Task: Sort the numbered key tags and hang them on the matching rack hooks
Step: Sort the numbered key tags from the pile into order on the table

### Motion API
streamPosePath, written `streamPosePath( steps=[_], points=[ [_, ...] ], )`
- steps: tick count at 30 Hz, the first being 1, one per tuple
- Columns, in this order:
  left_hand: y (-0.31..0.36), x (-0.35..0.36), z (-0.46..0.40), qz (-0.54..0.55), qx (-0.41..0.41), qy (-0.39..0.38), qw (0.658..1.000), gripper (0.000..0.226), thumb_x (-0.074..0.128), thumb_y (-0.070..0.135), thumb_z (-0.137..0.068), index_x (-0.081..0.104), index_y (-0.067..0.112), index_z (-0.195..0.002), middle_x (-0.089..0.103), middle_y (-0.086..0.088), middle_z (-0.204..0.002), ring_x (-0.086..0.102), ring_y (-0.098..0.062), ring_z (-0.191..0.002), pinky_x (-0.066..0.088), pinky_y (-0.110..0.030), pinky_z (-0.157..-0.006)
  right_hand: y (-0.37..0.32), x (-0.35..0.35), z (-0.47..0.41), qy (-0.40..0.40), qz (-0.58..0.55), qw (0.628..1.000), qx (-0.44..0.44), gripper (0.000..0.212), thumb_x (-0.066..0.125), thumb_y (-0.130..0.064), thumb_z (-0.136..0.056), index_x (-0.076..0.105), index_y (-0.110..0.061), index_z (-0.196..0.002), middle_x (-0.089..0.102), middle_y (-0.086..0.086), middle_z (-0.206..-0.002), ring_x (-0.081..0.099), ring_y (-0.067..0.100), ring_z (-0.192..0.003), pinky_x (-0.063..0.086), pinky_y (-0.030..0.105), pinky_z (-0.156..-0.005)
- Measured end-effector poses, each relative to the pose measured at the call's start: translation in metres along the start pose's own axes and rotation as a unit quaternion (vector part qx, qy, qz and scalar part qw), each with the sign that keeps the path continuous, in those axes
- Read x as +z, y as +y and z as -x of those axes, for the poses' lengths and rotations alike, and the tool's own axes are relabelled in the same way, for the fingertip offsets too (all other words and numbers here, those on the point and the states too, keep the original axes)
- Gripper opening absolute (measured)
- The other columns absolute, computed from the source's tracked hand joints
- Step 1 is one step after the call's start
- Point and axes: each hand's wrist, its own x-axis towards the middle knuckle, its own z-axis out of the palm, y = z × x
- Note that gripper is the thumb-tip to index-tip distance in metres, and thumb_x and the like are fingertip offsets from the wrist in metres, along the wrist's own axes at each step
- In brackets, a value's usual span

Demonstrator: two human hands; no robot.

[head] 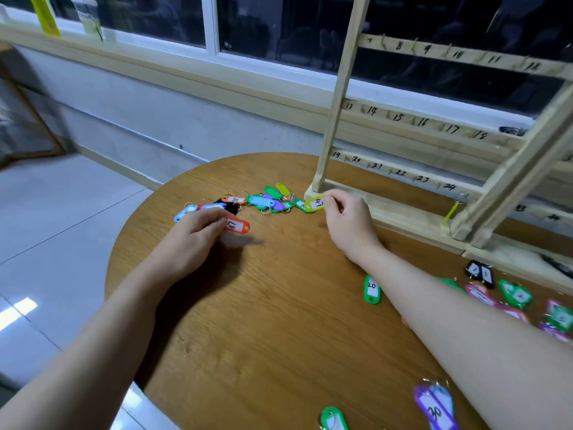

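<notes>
Pinching a red plastic key tag marked 37 [237, 225], the left hand [198, 235] rests on the round wooden bench [248, 305]. The right hand [347, 218] holds a yellow plastic tag marked 47 [314, 203] in its grip, just beside the near left foot of the pale wooden numbered hook rack [338, 103].

The wooden rack [434, 125] runs off the top and right edges, its farthest hook numbers smeared. Tags at the right edge [527, 299] are motion-blurred, numbers unreadable. The right forearm hides part of the green tag marked 20 [371, 290]. A purple tag [434, 408] is cut by the bottom edge.
</notes>
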Motion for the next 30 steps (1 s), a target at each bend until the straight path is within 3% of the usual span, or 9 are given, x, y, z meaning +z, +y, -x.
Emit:
streamPosePath(
  steps=[5, 8, 10, 13, 16, 17, 20, 24, 30],
  points=[
    [0.02, 0.015, 0.004, -0.043, 0.087, 0.029, 0.995, 0.021, 0.056, 0.004, -0.099, 0.056, 0.024, -0.093, 0.065, -0.008, -0.083, 0.051, -0.003, -0.069, 0.038, -0.013, -0.067, -0.025, -0.058, 0.029, -0.014, -0.003, 0.999, -0.035, 0.027, 0.046, -0.019, -0.099, 0.055, -0.006, -0.077, 0.047, 0.001, -0.059, 0.043, 0.017, -0.059, 0.033, 0.034, -0.057],
    [0.053, 0.035, 0.011, -0.026, 0.123, 0.02, 0.992, 0.011, 0.06, 0.007, -0.098, 0.057, 0.015, -0.091, 0.065, -0.004, -0.076, 0.048, -0.004, -0.064, 0.038, -0.018, -0.062, -0.044, -0.107, 0.055, -0.042, -0.021, 0.998, -0.034, 0.027, 0.043, -0.023, -0.093, 0.046, -0.011, -0.069, 0.046, 0.005, -0.056, 0.049, 0.019, -0.055, 0.036, 0.027, -0.05],
    [0.079, 0.05, 0.021, -0.003, 0.146, -0.017, 0.989, 0.01, 0.064, 0.019, -0.099, 0.062, 0.017, -0.089, 0.066, 0.0, -0.074, 0.052, -0.017, -0.065, 0.041, -0.03, -0.064, -0.052, -0.139, 0.076, -0.047, -0.027, 0.998, -0.029, 0.025, 0.043, -0.022, -0.093, 0.046, -0.016, -0.069, 0.047, 0.014, -0.057, 0.052, 0.017, -0.05, 0.038, 0.021, -0.047],
    [0.119, 0.076, 0.035, 0.033, 0.172, -0.082, 0.981, 0.011, 0.066, 0.023, -0.097, 0.068, 0.02, -0.087, 0.069, 0.015, -0.071, 0.049, -0.028, -0.065, 0.04, -0.033, -0.059, -0.056, -0.183, 0.111, -0.061, -0.016, 0.998, -0.021, 0.027, 0.043, -0.019, -0.096, 0.042, -0.01, -0.071, 0.046, 0.03, -0.059, 0.05, 0.02, -0.046, 0.038, 0.026, -0.046],
    [0.153, 0.1, 0.051, 0.039, 0.207, -0.167, 0.963, 0.017, 0.066, 0.038, -0.096, 0.071, 0.022, -0.091, 0.076, 0.0, -0.085, 0.062, -0.035, -0.078, 0.052, -0.045, -0.072, -0.054, -0.219, 0.155, -0.057, 0.012, 0.998, 0.017, 0.033, 0.036, -0.016, -0.107, 0.037, -0.014, -0.074, 0.037, 0.012, -0.051, 0.044, 0.02, -0.043, 0.036, 0.029, -0.044],
    [0.163, 0.11, 0.056, 0.028, 0.224, -0.189, 0.956, 0.021, 0.064, 0.044, -0.096, 0.071, 0.025, -0.09, 0.073, -0.006, -0.083, 0.061, -0.033, -0.076, 0.051, -0.045, -0.072, -0.052, -0.23, 0.17, -0.055, 0.033, 0.997, 0.03, 0.035, 0.035, -0.019, -0.108, 0.037, -0.02, -0.073, 0.038, -0.002, -0.05, 0.044, 0.019, -0.045, 0.038, 0.033, -0.046],
    [0.19, 0.138, 0.077, -0.013, 0.258, -0.238, 0.936, 0.025, 0.053, 0.047, -0.092, 0.068, 0.028, -0.09, 0.065, 0.001, -0.075, 0.056, -0.012, -0.067, 0.046, -0.035, -0.066, -0.047, -0.262, 0.215, -0.074, 0.107, 0.99, 0.057, 0.036, 0.033, -0.025, -0.11, 0.036, -0.024, -0.074, 0.041, -0.008, -0.056, 0.046, 0.015, -0.049, 0.047, 0.045, -0.056],
    [0.22, 0.173, 0.107, -0.043, 0.306, -0.268, 0.912, 0.016, 0.058, 0.035, -0.095, 0.069, 0.025, -0.09, 0.064, 0.019, -0.078, 0.057, -0.001, -0.077, 0.04, -0.013, -0.067, -0.047, -0.304, 0.271, -0.108, 0.145, 0.976, 0.121, 0.029, 0.035, -0.024, -0.11, 0.04, -0.013, -0.083, 0.049, -0.005, -0.056, 0.05, 0.009, -0.053, 0.043, 0.028, -0.054],
    [0.233, 0.224, 0.13, -0.027, 0.278, -0.294, 0.914, 0.012, 0.069, 0.021, -0.093, 0.068, 0.032, -0.092, 0.067, 0.018, -0.082, 0.061, 0.005, -0.08, 0.041, -0.007, -0.067, -0.045, -0.331, 0.335, -0.096, 0.191, 0.959, 0.184, 0.023, 0.049, -0.025, -0.105, 0.049, -0.017, -0.084, 0.064, 0.006, -0.06, 0.048, 0.011, -0.048, 0.041, 0.03, -0.054]
  ],
)
